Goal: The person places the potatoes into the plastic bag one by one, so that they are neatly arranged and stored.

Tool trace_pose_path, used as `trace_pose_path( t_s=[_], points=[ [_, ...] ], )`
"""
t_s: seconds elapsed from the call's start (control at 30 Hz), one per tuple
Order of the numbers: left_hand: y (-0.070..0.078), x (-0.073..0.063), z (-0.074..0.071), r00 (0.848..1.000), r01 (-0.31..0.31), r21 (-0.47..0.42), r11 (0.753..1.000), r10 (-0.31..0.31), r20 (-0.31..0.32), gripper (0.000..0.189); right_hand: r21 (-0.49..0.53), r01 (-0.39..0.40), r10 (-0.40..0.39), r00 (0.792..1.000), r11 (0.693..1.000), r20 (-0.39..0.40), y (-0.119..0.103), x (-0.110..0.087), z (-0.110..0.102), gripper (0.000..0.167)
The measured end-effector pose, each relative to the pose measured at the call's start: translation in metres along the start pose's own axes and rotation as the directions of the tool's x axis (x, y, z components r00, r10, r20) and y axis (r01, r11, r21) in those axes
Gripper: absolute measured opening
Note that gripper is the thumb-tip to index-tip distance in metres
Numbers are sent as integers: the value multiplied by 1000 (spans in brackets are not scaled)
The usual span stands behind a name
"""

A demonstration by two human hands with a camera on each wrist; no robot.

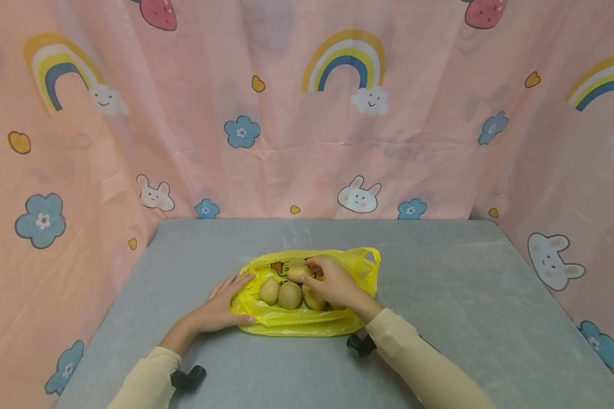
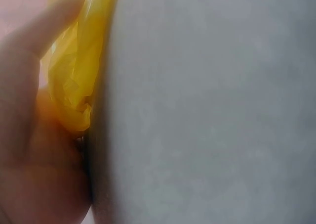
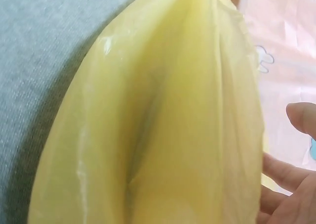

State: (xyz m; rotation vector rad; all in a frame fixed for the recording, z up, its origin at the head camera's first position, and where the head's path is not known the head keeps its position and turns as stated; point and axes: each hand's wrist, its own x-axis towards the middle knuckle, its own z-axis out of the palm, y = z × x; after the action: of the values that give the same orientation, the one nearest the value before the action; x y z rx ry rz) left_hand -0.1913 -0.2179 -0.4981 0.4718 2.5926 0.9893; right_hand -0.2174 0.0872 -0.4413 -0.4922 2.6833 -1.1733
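A crumpled yellow plastic bag [image 1: 307, 326] lies on the grey table with its mouth open. Several round tan fruits, pear-like in look, show inside, one of them a fruit [image 1: 289, 295] in the front row. My left hand [image 1: 220, 304] rests against the bag's left end, fingers and thumb stretched along the plastic. In the left wrist view, the left thumb [image 2: 54, 19] touches the yellow film. My right hand [image 1: 335, 284] reaches into the mouth, its fingertips beside a rear fruit [image 1: 297, 275]. In the right wrist view, the right thumb [image 3: 301, 117] stands apart from the fingers, whose tips the plastic hides.
The grey table [image 1: 465, 318] extends on both sides of the bag. A pink curtain [image 1: 297, 159] printed with rainbows, flowers and rabbits encloses the back and sides. The bag's loop handle [image 1: 377, 257] sticks up at the right. Dark wrist devices [image 1: 188, 377] sit under both forearms.
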Motion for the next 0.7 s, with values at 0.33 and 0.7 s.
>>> trace_pose_path(
  t_s=[0.33, 0.7],
  points=[
    [1, -1, 0, 1000, 2, -8, 1000, -2, -3, 102, -14, -8, 7, 1000, 1000, -22, -10, -10, -4, 45],
    [2, -1, 0, 1000, 4, -4, 1000, -4, -6, 101, -46, 28, -30, 998, 999, -51, -26, -26, -16, 44]
  ],
)
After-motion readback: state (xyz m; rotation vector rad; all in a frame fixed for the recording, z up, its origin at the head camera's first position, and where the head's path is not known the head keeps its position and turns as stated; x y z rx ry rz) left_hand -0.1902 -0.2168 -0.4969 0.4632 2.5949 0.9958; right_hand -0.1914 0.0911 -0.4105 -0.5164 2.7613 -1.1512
